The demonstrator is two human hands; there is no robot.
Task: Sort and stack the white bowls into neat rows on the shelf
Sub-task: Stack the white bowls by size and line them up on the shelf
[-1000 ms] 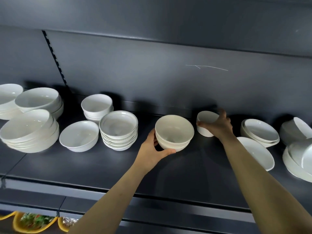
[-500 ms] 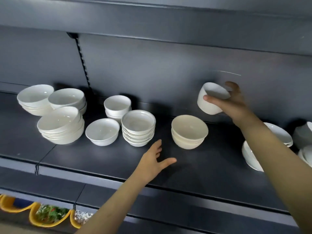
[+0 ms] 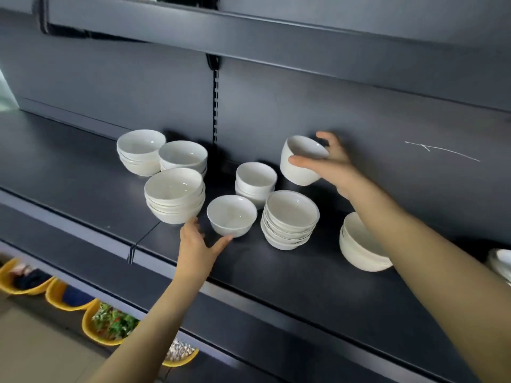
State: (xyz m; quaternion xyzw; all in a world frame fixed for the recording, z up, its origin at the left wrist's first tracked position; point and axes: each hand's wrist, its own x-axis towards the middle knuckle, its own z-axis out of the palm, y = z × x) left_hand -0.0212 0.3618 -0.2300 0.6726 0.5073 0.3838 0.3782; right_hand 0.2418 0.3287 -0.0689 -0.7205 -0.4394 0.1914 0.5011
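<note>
Small deep white ceramic bowl (image 3: 302, 161): newly lifted, gripped by right hand (image 3: 336, 164), just right of matching white bowl stack (image 3: 255, 179), its likely home. Left hand (image 3: 197, 244): released, empty.

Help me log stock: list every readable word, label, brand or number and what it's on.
None: no text is readable.
The small bowl in the right hand and the stacked bowls show no print.
The white scratch on the back panel is no lettering.
</note>
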